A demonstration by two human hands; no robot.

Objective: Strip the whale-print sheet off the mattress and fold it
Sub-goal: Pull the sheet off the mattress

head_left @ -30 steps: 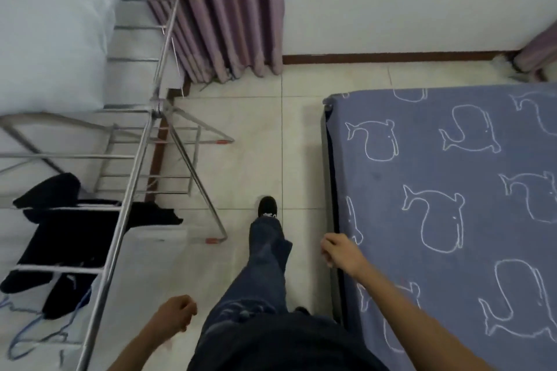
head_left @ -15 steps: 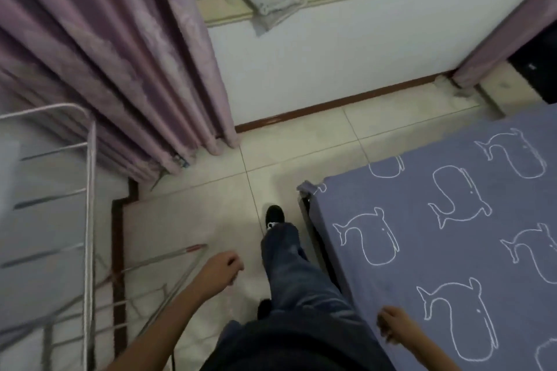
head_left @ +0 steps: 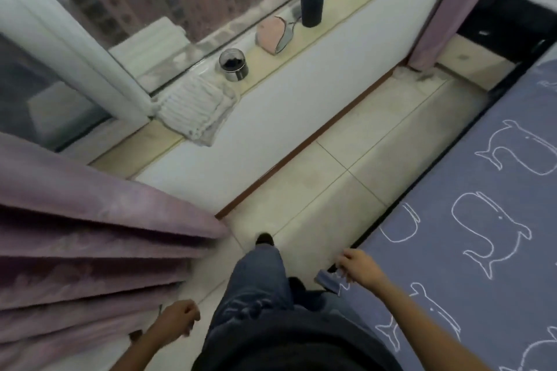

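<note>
i've come round to the mattress (head_left: 379,225) corner by the window; my right hand (head_left: 360,268) now sits at the raised corner of the whale-print sheet (head_left: 482,250), fingers curled, though i cannot tell whether they pinch it. my left hand (head_left: 177,321) is loosely curled and empty; the sheet still lies spread over the mattress, so stripping likely starts here.

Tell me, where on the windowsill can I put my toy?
Bare sill lies between the left curtain and the folded cloth, and again past the black cup. From cloth to cup it's crowded: jar, pink pouch.
</note>
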